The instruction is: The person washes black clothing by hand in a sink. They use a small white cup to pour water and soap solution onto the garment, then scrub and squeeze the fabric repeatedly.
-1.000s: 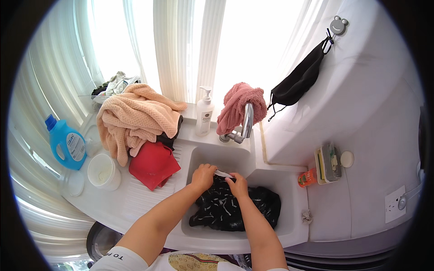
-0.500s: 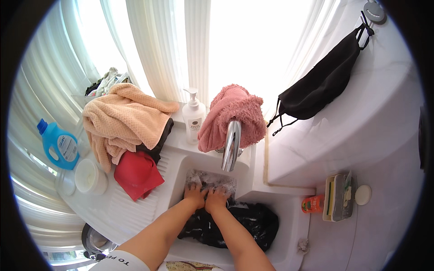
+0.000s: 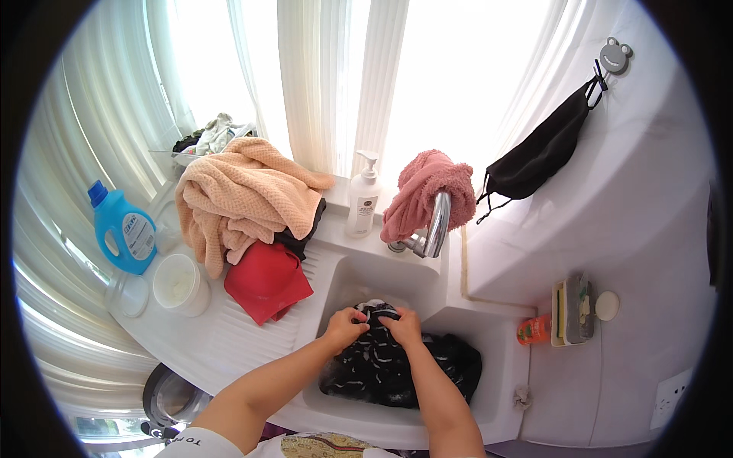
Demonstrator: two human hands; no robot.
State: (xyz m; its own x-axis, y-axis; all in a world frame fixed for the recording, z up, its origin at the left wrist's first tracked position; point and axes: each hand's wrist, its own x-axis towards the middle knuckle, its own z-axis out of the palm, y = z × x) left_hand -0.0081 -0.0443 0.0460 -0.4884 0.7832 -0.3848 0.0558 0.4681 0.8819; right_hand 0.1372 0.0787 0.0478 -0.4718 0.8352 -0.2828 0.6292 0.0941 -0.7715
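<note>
Both hands are at the far end of the white sink (image 3: 496, 412), over a wet black garment (image 3: 374, 366) streaked with white suds. My left hand (image 3: 346, 328) pinches the garment's upper edge between thumb and fingers. A short way to its right, my right hand (image 3: 405, 327) grips the same edge, where a pale band shows. Between the hands the cloth is bunched and raised. More of the black cloth lies to the right on the sink bottom; whether it is one piece or two I cannot tell.
A chrome faucet (image 3: 438, 225) draped with a pink towel (image 3: 420, 191) stands behind the sink. Left lie a red cloth (image 3: 267, 282), a peach towel (image 3: 244, 191), a white tub (image 3: 181, 286) and a blue detergent bottle (image 3: 126, 229). A white pump bottle (image 3: 363, 202) stands behind.
My hands were pressed flat into the foamy water at the sink's far end. They now hold the black garment's edge, raised, with the cloth spread below. The view has shifted.
</note>
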